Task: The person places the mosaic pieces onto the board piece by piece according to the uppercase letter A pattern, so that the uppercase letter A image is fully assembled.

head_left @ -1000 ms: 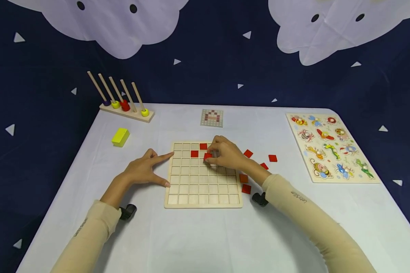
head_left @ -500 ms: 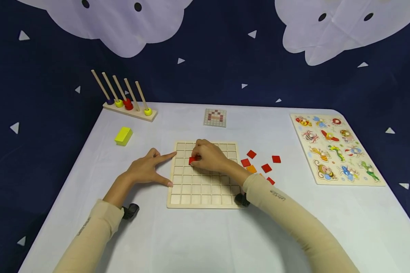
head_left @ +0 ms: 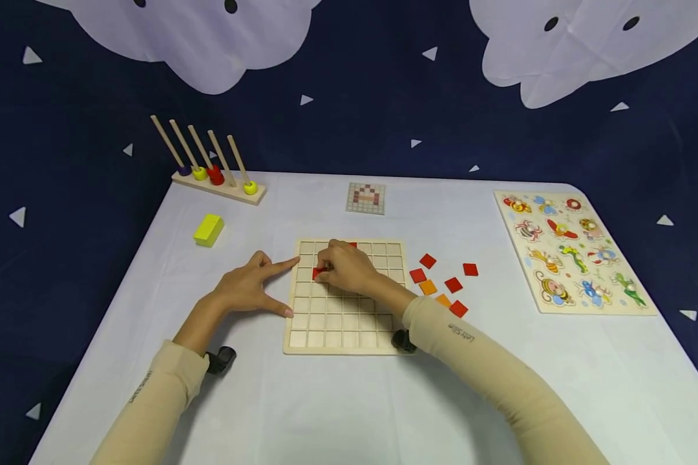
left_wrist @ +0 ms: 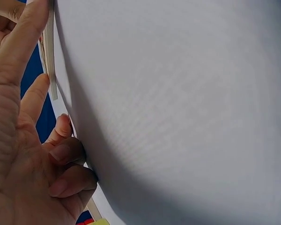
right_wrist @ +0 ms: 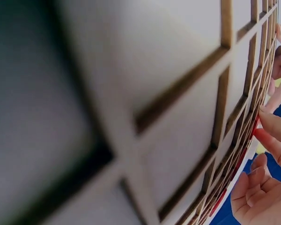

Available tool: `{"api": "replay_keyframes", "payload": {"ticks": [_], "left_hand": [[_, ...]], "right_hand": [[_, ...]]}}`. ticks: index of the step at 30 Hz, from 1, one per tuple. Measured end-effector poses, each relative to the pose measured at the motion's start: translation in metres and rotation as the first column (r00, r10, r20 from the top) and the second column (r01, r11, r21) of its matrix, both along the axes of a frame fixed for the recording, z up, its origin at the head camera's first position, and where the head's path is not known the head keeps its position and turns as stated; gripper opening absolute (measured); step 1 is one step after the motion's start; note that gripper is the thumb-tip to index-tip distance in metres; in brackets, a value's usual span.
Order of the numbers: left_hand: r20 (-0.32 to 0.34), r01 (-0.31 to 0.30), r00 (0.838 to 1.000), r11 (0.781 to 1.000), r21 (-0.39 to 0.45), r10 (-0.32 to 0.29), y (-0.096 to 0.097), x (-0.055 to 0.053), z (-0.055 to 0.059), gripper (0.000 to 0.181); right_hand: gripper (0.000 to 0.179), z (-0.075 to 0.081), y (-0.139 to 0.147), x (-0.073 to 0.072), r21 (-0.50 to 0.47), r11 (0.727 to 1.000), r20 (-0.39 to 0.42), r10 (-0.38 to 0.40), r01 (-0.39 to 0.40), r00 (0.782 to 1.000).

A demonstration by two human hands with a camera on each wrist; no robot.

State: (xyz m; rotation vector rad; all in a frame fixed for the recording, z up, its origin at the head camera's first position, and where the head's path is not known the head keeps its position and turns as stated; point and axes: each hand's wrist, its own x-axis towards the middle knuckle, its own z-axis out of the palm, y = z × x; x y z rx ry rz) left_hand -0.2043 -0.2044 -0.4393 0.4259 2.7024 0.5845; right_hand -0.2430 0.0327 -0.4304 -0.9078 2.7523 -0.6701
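Observation:
A wooden grid board [head_left: 333,321] lies on the white table. My left hand [head_left: 245,288] touches its left edge with a straight index finger and thumb; the left wrist view shows that hand's other fingers [left_wrist: 70,180] curled inward. My right hand [head_left: 349,266] pinches a red square tile [head_left: 316,274] between thumb and finger, over a cell near the board's left side. In the right wrist view the red tile [right_wrist: 256,124] is at the fingertips, against the grid. Another red tile [head_left: 353,245] sits in the top row; my right hand hides the cells around it.
Loose red tiles [head_left: 454,285] and orange tiles [head_left: 428,287] are scattered right of the board. Behind it lies a small pattern card [head_left: 366,198]. An insect puzzle board [head_left: 576,252] is at the far right; a peg stand [head_left: 218,188] and yellow block [head_left: 209,230] are at the left.
My right hand has moved left across the board with the red tile in its fingers, uncovering loose tiles at the right. My left hand stays at the board's edge.

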Motion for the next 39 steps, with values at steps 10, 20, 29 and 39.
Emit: {"api": "replay_keyframes", "payload": {"ticks": [10,20,29,39], "left_hand": [[0.006,-0.017,1.0,1.0,-0.003,0.017,-0.005,0.005,-0.008,0.11],[-0.004,-0.026,1.0,1.0,-0.003,0.026,-0.007,0.008,-0.008,0.111],[-0.014,-0.027,1.0,1.0,-0.002,0.027,-0.002,0.003,0.0,0.11],[-0.005,-0.024,1.0,1.0,-0.005,0.024,0.001,0.0,-0.001,0.11]], "right_hand": [[0.028,0.011,0.027,0.005,-0.017,1.0,0.028,-0.016,0.017,0.999],[0.035,0.015,0.113,-0.005,-0.033,0.981,-0.011,-0.189,0.189,0.982],[0.033,0.014,0.183,-0.004,0.012,0.937,-0.011,-0.348,0.348,0.937],[0.033,0.008,0.192,0.0,0.045,0.928,0.008,-0.371,0.37,0.929]]}}
